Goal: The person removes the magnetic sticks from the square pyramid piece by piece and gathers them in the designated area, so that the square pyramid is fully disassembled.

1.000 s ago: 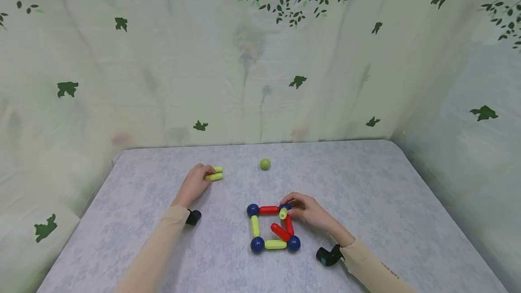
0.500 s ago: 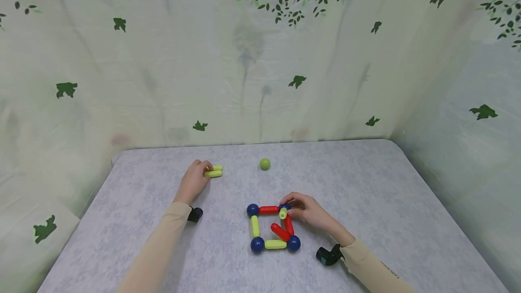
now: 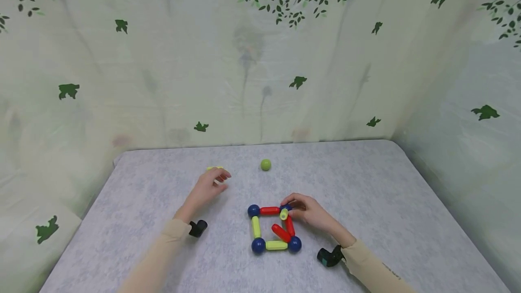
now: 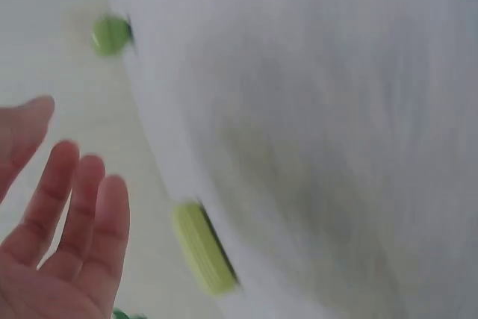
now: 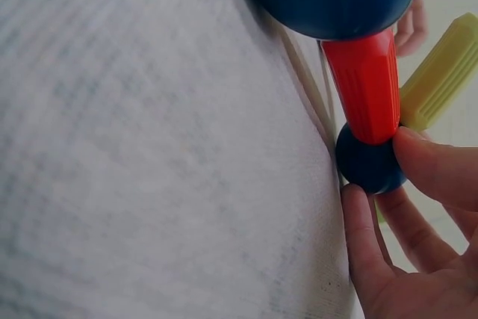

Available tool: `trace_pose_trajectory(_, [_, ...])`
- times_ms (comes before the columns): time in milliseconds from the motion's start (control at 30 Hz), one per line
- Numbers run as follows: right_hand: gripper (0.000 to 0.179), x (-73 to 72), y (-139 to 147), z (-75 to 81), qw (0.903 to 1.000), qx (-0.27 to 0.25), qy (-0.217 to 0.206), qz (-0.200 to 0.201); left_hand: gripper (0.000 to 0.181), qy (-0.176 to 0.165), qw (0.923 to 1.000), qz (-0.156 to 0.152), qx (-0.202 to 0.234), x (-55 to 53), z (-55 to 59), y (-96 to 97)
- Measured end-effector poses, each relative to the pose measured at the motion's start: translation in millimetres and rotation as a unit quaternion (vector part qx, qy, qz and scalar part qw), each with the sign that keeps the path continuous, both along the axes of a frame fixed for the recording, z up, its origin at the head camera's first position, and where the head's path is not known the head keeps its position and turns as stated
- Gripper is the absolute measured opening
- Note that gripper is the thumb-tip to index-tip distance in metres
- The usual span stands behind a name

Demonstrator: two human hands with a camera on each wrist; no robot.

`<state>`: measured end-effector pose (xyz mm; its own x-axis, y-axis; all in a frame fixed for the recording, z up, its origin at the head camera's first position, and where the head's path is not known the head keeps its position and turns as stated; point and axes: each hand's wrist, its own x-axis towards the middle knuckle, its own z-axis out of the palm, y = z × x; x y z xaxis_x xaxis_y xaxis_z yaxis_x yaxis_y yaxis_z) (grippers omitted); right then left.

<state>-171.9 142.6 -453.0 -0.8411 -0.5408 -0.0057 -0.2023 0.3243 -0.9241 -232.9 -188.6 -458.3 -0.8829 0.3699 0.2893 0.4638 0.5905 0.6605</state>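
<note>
My left hand (image 3: 205,190) hovers over the table with its fingers apart and holds nothing. Just beyond it lies a yellow-green rod (image 3: 215,167), partly covered by the hand in the head view; the left wrist view shows one such rod (image 4: 205,248) on the table. My right hand (image 3: 307,211) pinches the blue ball (image 5: 370,158) at the far right corner of a square frame made of blue balls, red rods (image 3: 270,210) and yellow-green rods (image 3: 276,245). From that held ball a yellow-green rod (image 5: 441,72) sticks up. Another red rod (image 3: 281,233) rises from the near right ball (image 3: 295,244).
A light green ball (image 3: 266,164) lies near the back edge of the grey table (image 3: 366,184). A leaf-printed cloth (image 3: 183,67) hangs behind the table and along its sides. Black cameras (image 3: 198,228) are strapped to both wrists.
My left hand has come off the pair of yellow-green rods, moving right and a little nearer, and its fingers have spread. The right hand keeps its hold on the blue ball.
</note>
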Motion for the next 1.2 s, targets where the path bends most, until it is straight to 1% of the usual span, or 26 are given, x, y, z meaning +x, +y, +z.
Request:
trace_pose_trajectory(67, [0.026, -3.1, 1.4, -6.5, 1.0000, 0.000, 0.005, 0.000, 0.023, -0.006, 0.9986, -0.052, 0.009, 10.8, 1.5, 12.1])
trace_pose_trajectory(100, [0.026, -5.0, 2.2, -10.3, 1.0000, 0.000, 0.008, 0.000, 0.023, -0.017, 0.9971, -0.073, 0.015, 17.0, 2.4, 19.0])
trace_pose_trajectory(200, [0.027, -11.5, 5.3, -24.1, 0.9998, 0.003, 0.020, 0.000, 0.024, -0.045, 0.9907, -0.125, 0.028, 34.1, 4.0, 40.8])
trace_pose_trajectory(267, [0.028, -15.5, 7.1, -32.2, 0.9997, 0.003, 0.024, 0.001, 0.025, -0.065, 0.9862, -0.149, 0.033, 45.0, 4.6, 55.9])
trace_pose_trajectory(333, [0.027, -17.9, 8.7, -36.2, 0.9997, -0.001, 0.026, 0.004, 0.026, -0.084, 0.9813, -0.169, 0.041, 54.4, 4.7, 70.5])
trace_pose_trajectory(433, [0.026, -19.1, 10.4, -38.9, 0.9994, -0.013, 0.028, 0.011, 0.027, -0.106, 0.9761, -0.181, 0.056, 64.5, 4.6, 90.8])
trace_pose_trajectory(500, [0.024, -19.0, 10.9, -39.2, 0.9993, -0.018, 0.029, 0.012, 0.027, -0.112, 0.9746, -0.182, 0.066, 68.6, 3.8, 102.4])
trace_pose_trajectory(567, [0.023, -18.6, 11.1, -39.6, 0.9994, -0.019, 0.028, 0.010, 0.027, -0.110, 0.9762, -0.174, 0.068, 71.2, 2.7, 112.2])
trace_pose_trajectory(667, [0.024, -18.3, 10.8, -39.8, 0.9995, -0.014, 0.027, 0.006, 0.022, -0.093, 0.9823, -0.151, 0.060, 73.5, 0.8, 122.2])
trace_pose_trajectory(767, [0.025, -18.2, 10.0, -39.6, 0.9995, -0.009, 0.028, 0.005, 0.017, -0.073, 0.9876, -0.127, 0.055, 74.4, -0.7, 126.9])
trace_pose_trajectory(833, [0.026, -17.9, 9.8, -38.6, 0.9996, -0.008, 0.027, 0.004, 0.013, -0.064, 0.9893, -0.117, 0.058, 74.3, -1.4, 127.6])
trace_pose_trajectory(933, [0.025, -17.9, 10.0, -37.8, 0.9997, -0.010, 0.022, 0.002, 0.012, -0.061, 0.9889, -0.112, 0.076, 73.5, -2.4, 125.4])
trace_pose_trajectory(1033, [0.025, -17.7, 10.4, -37.3, 0.9998, -0.012, 0.015, 0.003, 0.014, -0.073, 0.9867, -0.107, 0.097, 72.3, -4.9, 119.9])
trace_pose_trajectory(1100, [0.026, -17.8, 10.4, -37.7, 0.9999, -0.009, 0.010, 0.005, 0.015, -0.090, 0.9838, -0.103, 0.116, 71.9, -7.2, 115.5])
trace_pose_trajectory(1200, [0.026, -17.7, 10.3, -37.8, 0.9999, -0.004, 0.008, 0.006, 0.016, -0.102, 0.9824, -0.094, 0.125, 71.8, -9.5, 110.3])
